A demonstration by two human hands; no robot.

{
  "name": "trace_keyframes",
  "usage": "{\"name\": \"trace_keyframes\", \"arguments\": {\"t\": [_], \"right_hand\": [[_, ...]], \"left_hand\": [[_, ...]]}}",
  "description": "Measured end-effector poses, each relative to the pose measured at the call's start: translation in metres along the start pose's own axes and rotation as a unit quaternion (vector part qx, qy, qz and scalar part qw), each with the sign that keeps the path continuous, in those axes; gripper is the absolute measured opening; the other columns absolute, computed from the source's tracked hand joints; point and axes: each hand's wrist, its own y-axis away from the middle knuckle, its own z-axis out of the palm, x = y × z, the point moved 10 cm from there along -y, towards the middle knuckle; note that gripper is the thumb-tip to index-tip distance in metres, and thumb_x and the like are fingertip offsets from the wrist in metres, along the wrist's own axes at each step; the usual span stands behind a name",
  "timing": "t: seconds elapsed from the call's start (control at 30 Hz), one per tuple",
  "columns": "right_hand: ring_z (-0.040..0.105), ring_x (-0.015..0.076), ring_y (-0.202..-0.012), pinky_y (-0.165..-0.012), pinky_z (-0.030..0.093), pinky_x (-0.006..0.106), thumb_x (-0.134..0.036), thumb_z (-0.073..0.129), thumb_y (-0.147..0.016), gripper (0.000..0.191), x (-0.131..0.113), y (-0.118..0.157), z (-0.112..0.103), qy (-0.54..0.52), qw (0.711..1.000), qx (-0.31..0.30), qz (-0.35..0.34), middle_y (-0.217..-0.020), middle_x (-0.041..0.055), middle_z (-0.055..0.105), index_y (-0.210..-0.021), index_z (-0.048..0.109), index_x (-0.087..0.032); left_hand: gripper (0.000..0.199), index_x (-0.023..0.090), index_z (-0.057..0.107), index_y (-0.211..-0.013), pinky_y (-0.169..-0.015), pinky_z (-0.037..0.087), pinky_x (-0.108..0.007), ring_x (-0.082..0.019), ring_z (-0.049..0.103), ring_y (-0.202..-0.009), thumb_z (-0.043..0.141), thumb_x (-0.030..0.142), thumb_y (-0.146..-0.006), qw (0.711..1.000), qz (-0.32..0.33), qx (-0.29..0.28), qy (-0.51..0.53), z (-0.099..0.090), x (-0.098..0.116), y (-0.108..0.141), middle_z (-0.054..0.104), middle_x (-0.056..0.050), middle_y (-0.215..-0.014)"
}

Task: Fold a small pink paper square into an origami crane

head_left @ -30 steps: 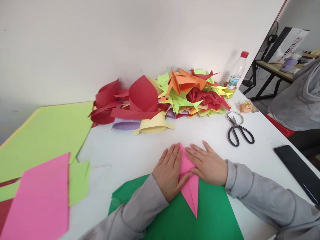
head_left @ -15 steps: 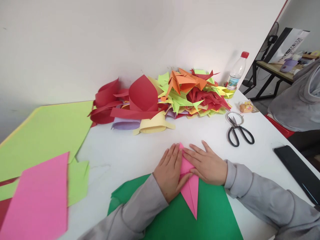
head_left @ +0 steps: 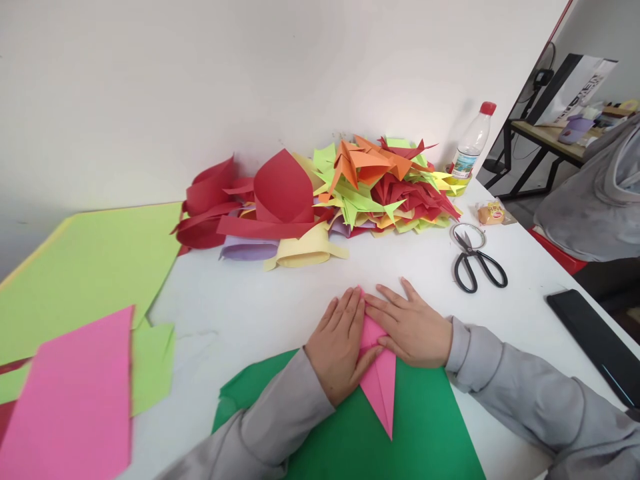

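A folded pink paper (head_left: 379, 383) lies with its long point toward me, partly over a green sheet (head_left: 420, 427). My left hand (head_left: 336, 347) rests flat on its left edge, fingers stretched out and pointing away from me. From the other side my right hand (head_left: 413, 327) presses on its upper right part, fingers spread. Both hands touch the paper without gripping it. The upper layers of the fold are partly hidden beneath the fingers.
Along the wall lie red paper rings (head_left: 285, 187) and a heap of folded paper stars (head_left: 367, 177). Scissors (head_left: 475, 263), tape, a wrapped snack (head_left: 491, 213), a bottle (head_left: 470, 150) and a phone (head_left: 595, 347) are on the right. Pink sheets (head_left: 75, 393) and lime sheets (head_left: 100, 267) lie left.
The view has shifted very slightly. Both hands stay on the pink paper in almost the same place, and the fold looks unchanged.
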Motion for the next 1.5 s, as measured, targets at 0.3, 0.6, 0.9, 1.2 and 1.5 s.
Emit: {"name": "trace_keyframes", "arguments": {"t": [0.3, 0.6, 0.9, 1.2, 1.5], "right_hand": [[0.026, 0.031, -0.141, -0.111, 0.016, 0.065, -0.039, 0.037, -0.097, 0.054, 0.001, 0.0, -0.001, -0.002, 1.0, 0.004, 0.006, -0.149, 0.0159, 0.038, -0.144, 0.035, -0.012], [0.027, 0.0277, -0.141, -0.114, 0.015, 0.061, -0.025, 0.032, -0.095, 0.048, 0.011, -0.004, -0.009, -0.104, 0.993, 0.017, 0.047, -0.144, 0.0146, 0.045, -0.14, 0.037, -0.009], [0.032, 0.0302, -0.138, -0.112, 0.016, 0.065, -0.027, 0.032, -0.098, 0.042, 0.012, -0.032, -0.018, -0.035, 0.997, 0.058, 0.033, -0.134, 0.0159, 0.055, -0.133, 0.045, -0.008], [0.038, 0.03, -0.134, -0.112, 0.011, 0.068, -0.029, 0.036, -0.098, 0.043, 0.011, -0.033, -0.016, 0.015, 0.996, 0.086, 0.016, -0.131, 0.0168, 0.057, -0.134, 0.045, -0.009], [0.032, 0.0297, -0.138, -0.113, 0.017, 0.06, -0.032, 0.036, -0.096, 0.047, 0.025, -0.026, -0.024, -0.037, 0.991, 0.117, 0.059, -0.138, 0.0172, 0.051, -0.136, 0.042, -0.008]], "left_hand": [[0.07, -0.003, 0.027, -0.143, -0.105, 0.037, -0.052, -0.036, 0.042, -0.132, 0.029, 0.049, -0.096, 1.0, 0.015, -0.002, -0.011, -0.001, 0.002, -0.002, 0.046, -0.028, -0.139], [0.069, -0.003, 0.044, -0.135, -0.107, 0.033, -0.051, -0.036, 0.04, -0.133, 0.026, 0.051, -0.096, 0.999, 0.007, -0.02, -0.026, 0.002, 0.003, -0.004, 0.046, -0.028, -0.139], [0.067, -0.001, 0.053, -0.129, -0.112, 0.027, -0.052, -0.036, 0.036, -0.135, 0.027, 0.05, -0.095, 0.999, -0.025, -0.04, -0.025, 0.005, 0.003, -0.005, 0.048, -0.026, -0.138], [0.06, -0.002, 0.062, -0.116, -0.106, 0.036, -0.051, -0.037, 0.046, -0.128, 0.03, 0.044, -0.095, 0.999, -0.007, 0.005, -0.043, -0.003, 0.012, -0.004, 0.056, -0.028, -0.128], [0.059, -0.002, 0.054, -0.126, -0.107, 0.036, -0.053, -0.037, 0.041, -0.132, 0.031, 0.043, -0.095, 1.0, -0.023, -0.009, -0.02, 0.006, 0.01, 0.0, 0.049, -0.028, -0.136]]}}
